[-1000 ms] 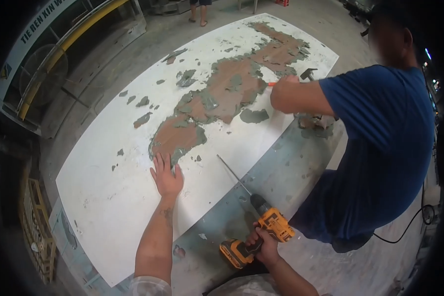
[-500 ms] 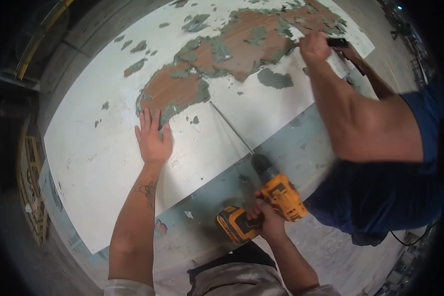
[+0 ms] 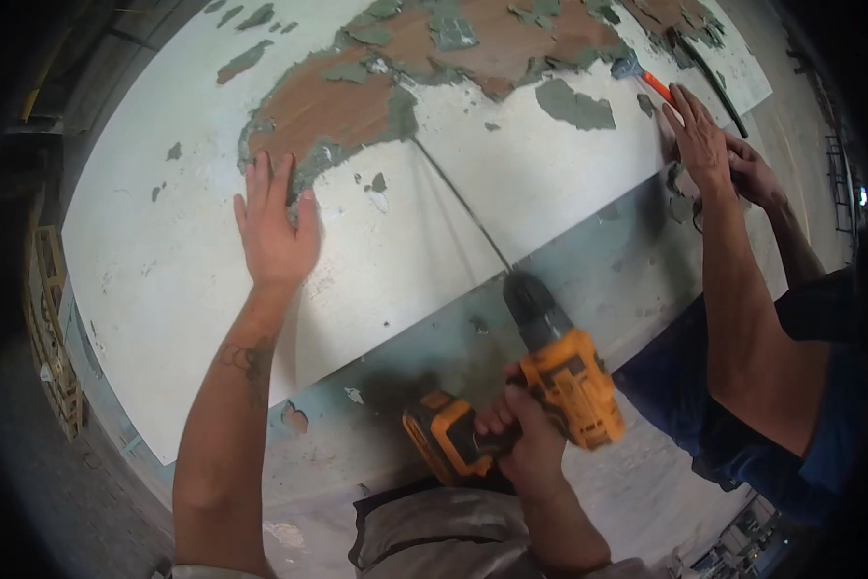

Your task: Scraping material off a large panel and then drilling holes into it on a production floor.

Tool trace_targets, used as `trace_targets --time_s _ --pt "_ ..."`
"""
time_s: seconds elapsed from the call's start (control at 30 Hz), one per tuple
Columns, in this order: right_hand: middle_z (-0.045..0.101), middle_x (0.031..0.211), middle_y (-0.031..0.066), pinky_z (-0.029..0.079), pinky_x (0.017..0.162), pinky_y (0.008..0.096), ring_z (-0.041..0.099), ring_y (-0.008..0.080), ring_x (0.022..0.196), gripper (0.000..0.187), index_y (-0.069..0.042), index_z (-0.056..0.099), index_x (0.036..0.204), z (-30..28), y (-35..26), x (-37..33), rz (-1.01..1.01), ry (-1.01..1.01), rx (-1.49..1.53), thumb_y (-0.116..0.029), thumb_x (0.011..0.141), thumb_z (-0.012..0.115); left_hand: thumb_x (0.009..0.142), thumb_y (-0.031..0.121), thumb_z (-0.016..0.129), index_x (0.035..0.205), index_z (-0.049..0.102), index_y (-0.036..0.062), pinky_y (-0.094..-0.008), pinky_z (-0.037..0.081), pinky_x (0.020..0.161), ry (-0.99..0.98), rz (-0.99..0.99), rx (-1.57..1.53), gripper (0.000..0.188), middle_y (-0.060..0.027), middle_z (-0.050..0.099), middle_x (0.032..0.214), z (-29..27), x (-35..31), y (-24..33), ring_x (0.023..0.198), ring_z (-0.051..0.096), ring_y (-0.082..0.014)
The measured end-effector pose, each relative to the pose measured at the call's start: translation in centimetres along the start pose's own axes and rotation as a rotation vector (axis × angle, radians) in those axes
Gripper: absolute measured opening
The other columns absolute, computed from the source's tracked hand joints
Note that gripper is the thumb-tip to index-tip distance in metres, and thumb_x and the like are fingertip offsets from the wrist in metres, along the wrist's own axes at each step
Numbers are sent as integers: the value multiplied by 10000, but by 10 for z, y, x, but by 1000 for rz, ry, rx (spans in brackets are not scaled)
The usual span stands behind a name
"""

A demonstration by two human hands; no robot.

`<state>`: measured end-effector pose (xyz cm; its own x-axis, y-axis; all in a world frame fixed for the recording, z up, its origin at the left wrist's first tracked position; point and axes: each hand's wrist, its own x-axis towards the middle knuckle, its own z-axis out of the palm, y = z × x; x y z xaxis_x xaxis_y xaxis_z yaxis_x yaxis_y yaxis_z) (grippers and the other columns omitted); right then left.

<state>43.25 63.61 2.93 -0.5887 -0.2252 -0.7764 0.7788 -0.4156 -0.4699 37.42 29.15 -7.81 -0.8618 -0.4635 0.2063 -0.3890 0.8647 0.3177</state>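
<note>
My right hand (image 3: 523, 434) is closed round the handle of a yellow and black cordless drill (image 3: 574, 381). A long thin bit (image 3: 463, 205) runs from its chuck to the torn edge of a grey-green layer (image 3: 402, 116) on the white panel (image 3: 376, 261). Whether the tip is under that edge, I cannot tell. My left hand (image 3: 278, 227) lies flat with fingers spread, its fingertips at the border of the peeled, reddish-brown patch (image 3: 318, 101). Nothing is in that hand.
A co-worker's hands (image 3: 709, 154) are at the right, by an orange-handled scraper (image 3: 654, 85). A dark bar-like tool (image 3: 709, 82) lies beyond it. Loose grey-green flakes (image 3: 574, 104) dot the panel. The panel rests on a bluish table (image 3: 386, 372); a wooden pallet (image 3: 53, 328) stands at left.
The view has shifted, so the panel sits higher. The co-worker's hands have drawn back toward the panel's near edge, and the orange-handled scraper now shows. My hands keep their places on panel and drill.
</note>
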Motion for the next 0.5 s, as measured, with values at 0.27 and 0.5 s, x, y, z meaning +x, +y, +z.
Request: trace_targets --time_s 0.27,0.5 --pt "316 705 -36 403 643 324 371 111 626 271 -85 572 1265 -44 -6 32 34 -147 149 -160 1013 509 1013 296 564 1513 515 110 -613 168 1239 -2 13 -10 536 -214 367 1642 2 -3 6 1540 294 -417" --pt "333 697 -30 403 636 330 380 119 623 283 -81 573 1269 -53 -27 62 67 -241 111 -153 1004 507 1009 291 577 1497 518 78 -607 192 1232 20 32 7 536 -231 378 1629 -1 3 7 1526 316 -430"
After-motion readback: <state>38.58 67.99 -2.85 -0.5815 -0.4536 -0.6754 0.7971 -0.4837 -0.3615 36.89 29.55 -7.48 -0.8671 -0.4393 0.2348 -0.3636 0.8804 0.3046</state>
